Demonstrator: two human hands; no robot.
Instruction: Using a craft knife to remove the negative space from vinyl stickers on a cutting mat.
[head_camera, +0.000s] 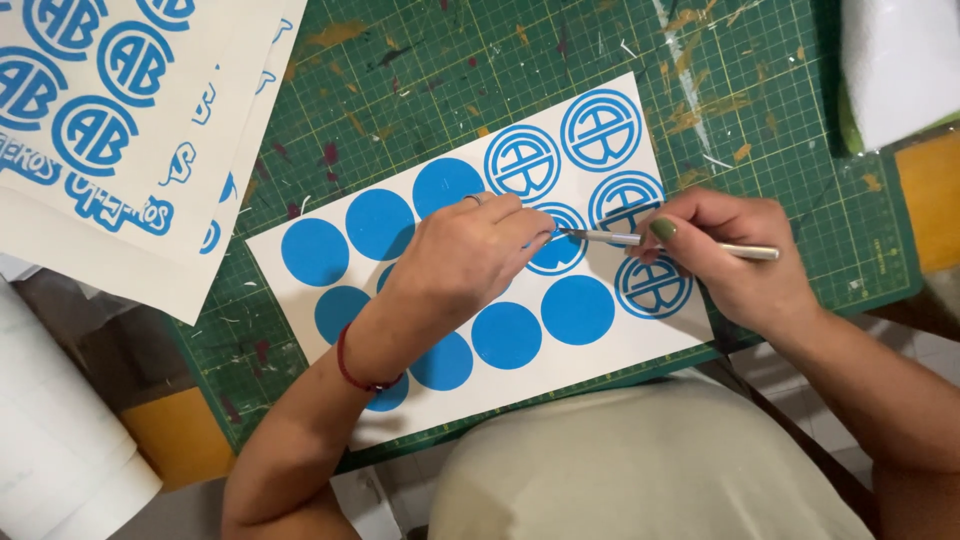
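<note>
Your left hand (470, 255) lies flat on the white sticker sheet (600, 350) at the middle of the green cutting mat (780, 120), fingers together, pinning it against slip. Your right hand (725, 250) has its fingers clamped on a slim metal craft knife (680, 243), its tip on a blue disc (558, 245), apparently lifting cut vinyl. Plain discs sit leftward; weeded emblems sit near the sheet's far right corner. Printed sheets (120, 150) overlap the mat's far left corner.

Paint-stained green cutting mat (760, 90) covers orange-edged tabletop (930, 195); even light.
</note>
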